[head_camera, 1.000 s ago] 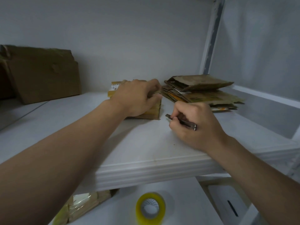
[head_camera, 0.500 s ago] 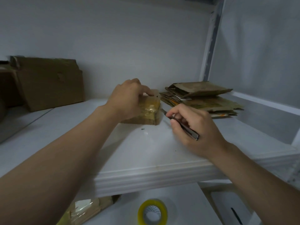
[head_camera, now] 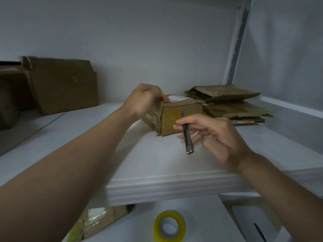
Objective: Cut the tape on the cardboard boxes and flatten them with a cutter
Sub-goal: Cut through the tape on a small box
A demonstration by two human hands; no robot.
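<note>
Box [head_camera: 172, 116] held in left grip [head_camera: 143, 100]; right grip [head_camera: 215, 137] pinches cutter [head_camera: 186, 137] just before it.

The box [head_camera: 183, 109] is brown with yellowish tape [head_camera: 170, 119] and a white label [head_camera: 176, 98], the cutter [head_camera: 187, 138] dark, the near roll [head_camera: 169, 226] yellow, the shelf [head_camera: 157, 165] white, the right stack [head_camera: 232, 109] brown.
</note>
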